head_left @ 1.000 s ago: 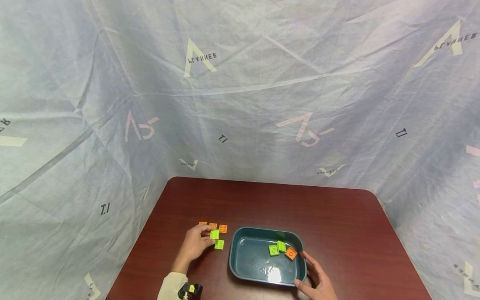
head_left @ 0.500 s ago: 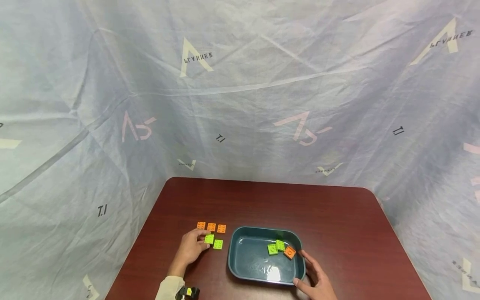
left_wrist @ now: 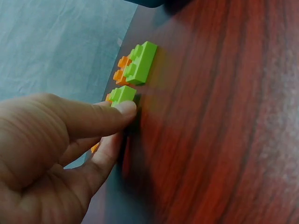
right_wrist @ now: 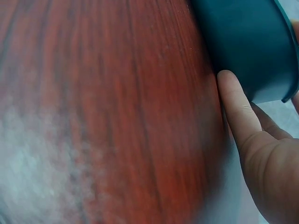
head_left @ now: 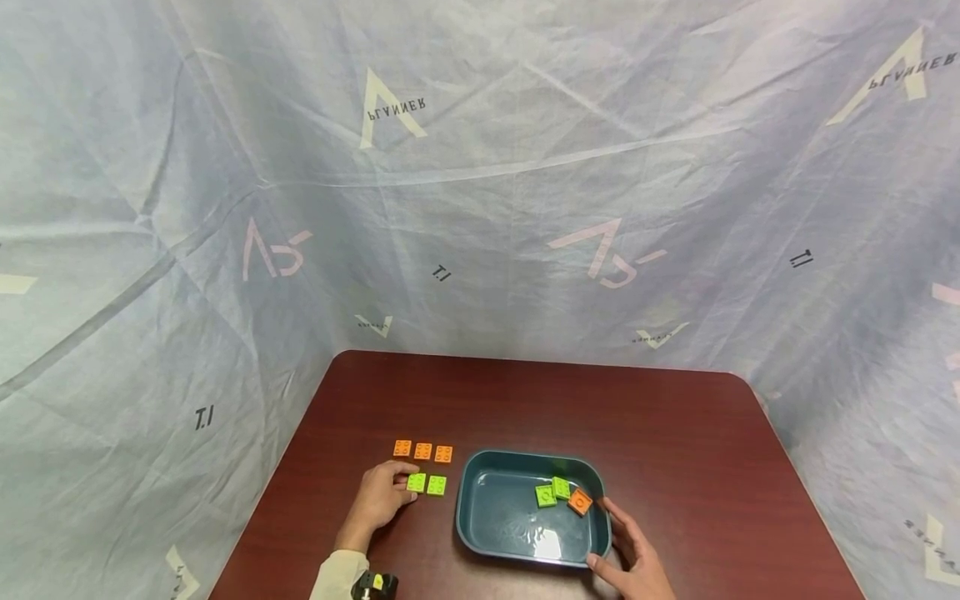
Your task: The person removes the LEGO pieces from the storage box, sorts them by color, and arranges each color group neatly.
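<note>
My left hand point(head_left: 378, 497) pinches a light green toy building brick point(head_left: 416, 482) between thumb and fingers, low over the table. In the left wrist view, the thumb point(left_wrist: 125, 108) lies against that held brick point(left_wrist: 123, 94). Just right of it sits a second green brick point(head_left: 437, 485). Behind the green pair, three orange bricks point(head_left: 423, 451) stand in a row, studs up. My right hand point(head_left: 637, 558) grips the right end of a dark teal tub point(head_left: 480, 546), thumb at the near corner and fingers along the side; the right wrist view has the thumb against its wall point(right_wrist: 247, 51).
Inside the tub, toward its right end, lie two green bricks point(head_left: 545, 497) and an orange brick point(head_left: 579, 502). The dark red wooden table point(head_left: 675, 433) has a rounded far edge, with a grey printed cloth point(head_left: 487, 250) hanging behind and at the sides.
My left hand has brought its green brick leftward and down, from above the other green brick to beside it. The right hand keeps its hold on the tub.
</note>
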`<act>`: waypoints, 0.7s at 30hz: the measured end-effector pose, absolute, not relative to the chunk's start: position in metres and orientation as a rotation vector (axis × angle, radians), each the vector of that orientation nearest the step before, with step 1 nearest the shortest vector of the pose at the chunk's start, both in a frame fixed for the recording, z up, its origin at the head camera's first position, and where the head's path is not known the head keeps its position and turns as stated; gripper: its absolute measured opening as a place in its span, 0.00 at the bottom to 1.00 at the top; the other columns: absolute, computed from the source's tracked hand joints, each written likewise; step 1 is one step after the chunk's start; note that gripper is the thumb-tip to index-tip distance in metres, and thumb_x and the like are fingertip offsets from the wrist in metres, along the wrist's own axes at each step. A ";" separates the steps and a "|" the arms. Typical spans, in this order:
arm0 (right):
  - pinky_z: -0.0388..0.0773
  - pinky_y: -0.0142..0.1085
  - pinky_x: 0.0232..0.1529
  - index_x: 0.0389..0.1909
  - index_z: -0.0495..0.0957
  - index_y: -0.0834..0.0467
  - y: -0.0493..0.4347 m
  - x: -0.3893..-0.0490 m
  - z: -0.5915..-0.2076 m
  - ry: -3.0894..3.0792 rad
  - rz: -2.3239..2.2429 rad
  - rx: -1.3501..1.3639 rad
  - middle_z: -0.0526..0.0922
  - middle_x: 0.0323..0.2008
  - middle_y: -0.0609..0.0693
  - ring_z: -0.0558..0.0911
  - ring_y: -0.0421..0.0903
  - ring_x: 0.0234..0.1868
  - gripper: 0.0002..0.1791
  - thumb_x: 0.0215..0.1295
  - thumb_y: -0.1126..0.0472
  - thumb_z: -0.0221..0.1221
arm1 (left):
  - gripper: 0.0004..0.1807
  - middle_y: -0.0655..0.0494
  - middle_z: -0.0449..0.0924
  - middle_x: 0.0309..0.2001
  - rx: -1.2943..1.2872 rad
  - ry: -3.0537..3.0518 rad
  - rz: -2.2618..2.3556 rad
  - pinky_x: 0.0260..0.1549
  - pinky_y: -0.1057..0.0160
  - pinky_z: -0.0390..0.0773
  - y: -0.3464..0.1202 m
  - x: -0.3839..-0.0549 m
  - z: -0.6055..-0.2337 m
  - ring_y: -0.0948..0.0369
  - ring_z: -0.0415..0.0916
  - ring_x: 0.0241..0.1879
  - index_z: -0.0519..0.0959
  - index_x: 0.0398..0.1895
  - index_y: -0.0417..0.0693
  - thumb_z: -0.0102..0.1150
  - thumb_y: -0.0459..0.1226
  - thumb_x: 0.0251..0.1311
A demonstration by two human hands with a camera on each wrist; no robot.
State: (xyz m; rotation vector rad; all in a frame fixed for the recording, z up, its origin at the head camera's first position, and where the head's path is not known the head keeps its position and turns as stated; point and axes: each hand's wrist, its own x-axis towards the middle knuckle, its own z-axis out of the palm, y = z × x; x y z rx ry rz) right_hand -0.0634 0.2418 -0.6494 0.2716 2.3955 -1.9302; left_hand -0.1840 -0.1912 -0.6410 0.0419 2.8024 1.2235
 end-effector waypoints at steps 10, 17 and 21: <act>0.71 0.18 0.59 0.78 0.67 0.53 0.241 -0.062 -0.649 2.403 -1.993 0.206 0.74 0.74 0.63 0.79 0.29 0.61 0.50 0.53 0.66 0.79 | 0.21 0.47 0.85 0.55 0.034 2.779 1.226 0.41 0.54 0.87 -0.190 -0.185 -0.641 0.56 0.84 0.47 0.88 0.53 0.50 0.76 0.27 0.56; 0.71 0.18 0.59 0.79 0.67 0.54 0.241 -0.063 -0.650 2.415 -1.991 0.199 0.73 0.74 0.63 0.79 0.29 0.61 0.50 0.54 0.65 0.78 | 0.22 0.47 0.85 0.55 0.016 2.756 1.226 0.42 0.54 0.87 -0.190 -0.187 -0.641 0.56 0.84 0.48 0.88 0.53 0.50 0.76 0.26 0.55; 0.72 0.19 0.58 0.78 0.67 0.54 0.241 -0.063 -0.651 2.439 -1.970 0.208 0.74 0.73 0.64 0.79 0.29 0.60 0.50 0.53 0.65 0.79 | 0.22 0.46 0.85 0.55 0.011 2.751 1.236 0.42 0.55 0.87 -0.191 -0.187 -0.641 0.55 0.84 0.48 0.88 0.53 0.50 0.77 0.26 0.55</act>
